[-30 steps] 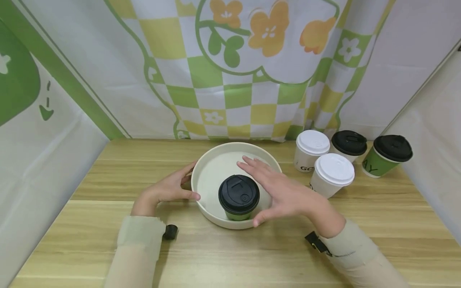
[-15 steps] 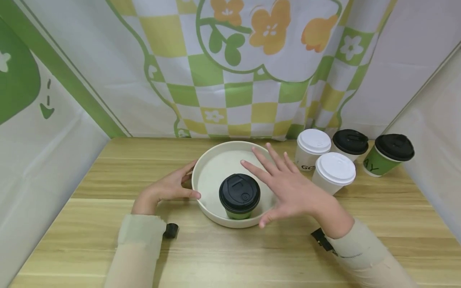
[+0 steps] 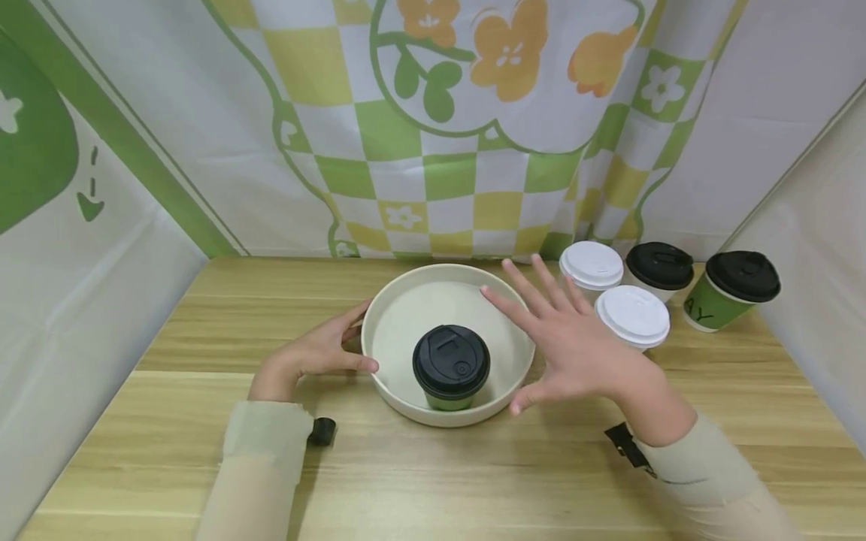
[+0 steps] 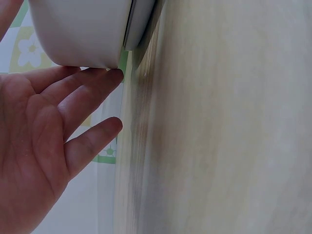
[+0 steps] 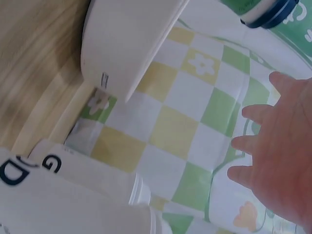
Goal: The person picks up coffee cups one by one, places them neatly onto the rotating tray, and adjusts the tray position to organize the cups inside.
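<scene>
"Fingers first: how do they lie on the right hand?"

"Spread wide, with nothing held. The hand is raised at the tray's right side, and the right wrist view shows a gap between those fingers and the tray. Whether the thumb touches the rim, I can't tell."

"And the left hand?"

"Fingers nearly straight, tips touching the outer wall of the tray on its left; the thumb lies against the wall nearer the person. It rests there rather than gripping."

"Which way does the cup inside point?"

"The black-lidded cup stands upright, long axis vertical, lid uppermost. Its body is green, and it sits in the tray's near half, a little right of the middle."

"What else does the tray hold?"

"That one cup. It's a round, pale tray with a low wall, flat on the table."

"Farther out?"

"To the right, a front white cup and a back white cup, both white-lidded; just beside them, a pale cup with a black lid; then a green cup, also black-lidded. All four stand upright, their lids hiding whatever is inside. A checked curtain hangs behind."
</scene>
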A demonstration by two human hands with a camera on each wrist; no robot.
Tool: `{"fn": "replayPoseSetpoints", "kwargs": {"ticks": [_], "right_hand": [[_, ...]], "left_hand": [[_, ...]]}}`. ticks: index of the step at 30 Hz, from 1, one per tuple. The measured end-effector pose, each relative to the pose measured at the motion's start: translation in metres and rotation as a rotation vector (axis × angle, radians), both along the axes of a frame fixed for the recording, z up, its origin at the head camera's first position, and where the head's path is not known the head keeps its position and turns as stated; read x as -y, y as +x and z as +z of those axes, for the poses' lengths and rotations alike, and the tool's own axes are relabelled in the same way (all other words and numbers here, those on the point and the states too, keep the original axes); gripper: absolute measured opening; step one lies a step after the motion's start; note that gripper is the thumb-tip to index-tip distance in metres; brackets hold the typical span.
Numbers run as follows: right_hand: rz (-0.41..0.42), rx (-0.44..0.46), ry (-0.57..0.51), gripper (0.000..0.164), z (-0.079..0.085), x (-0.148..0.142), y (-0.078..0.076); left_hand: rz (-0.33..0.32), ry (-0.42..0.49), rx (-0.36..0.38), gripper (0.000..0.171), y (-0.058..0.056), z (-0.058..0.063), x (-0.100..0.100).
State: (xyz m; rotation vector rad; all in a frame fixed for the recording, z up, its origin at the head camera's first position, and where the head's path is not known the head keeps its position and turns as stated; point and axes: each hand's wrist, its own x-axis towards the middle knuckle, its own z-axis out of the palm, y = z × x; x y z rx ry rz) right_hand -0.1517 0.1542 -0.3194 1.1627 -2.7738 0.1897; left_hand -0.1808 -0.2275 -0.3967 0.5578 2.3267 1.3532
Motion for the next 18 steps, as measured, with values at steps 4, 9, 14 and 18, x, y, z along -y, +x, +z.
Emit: {"fn": "replayPoseSetpoints", "kwargs": {"ticks": [4, 9, 14, 18], "right_hand": [[-0.049, 0.013, 0.001, 0.137, 0.003, -0.009, -0.001], [-0.118, 0.062, -0.018, 0.136, 0.007, -0.021, -0.004], [-0.173, 0.072, -0.039, 0.137, 0.012, -0.035, -0.006], [-0.197, 0.063, -0.070, 0.138, 0.015, -0.046, -0.008]], "left_hand": [[-0.002, 0.007, 0.000, 0.110, 0.000, -0.001, 0.000], [-0.007, 0.014, 0.002, 0.110, -0.001, 0.000, 0.000], [-0.003, 0.016, 0.001, 0.110, 0.000, -0.001, 0.001], [-0.004, 0.024, 0.005, 0.109, 0.000, -0.001, 0.001]]}}
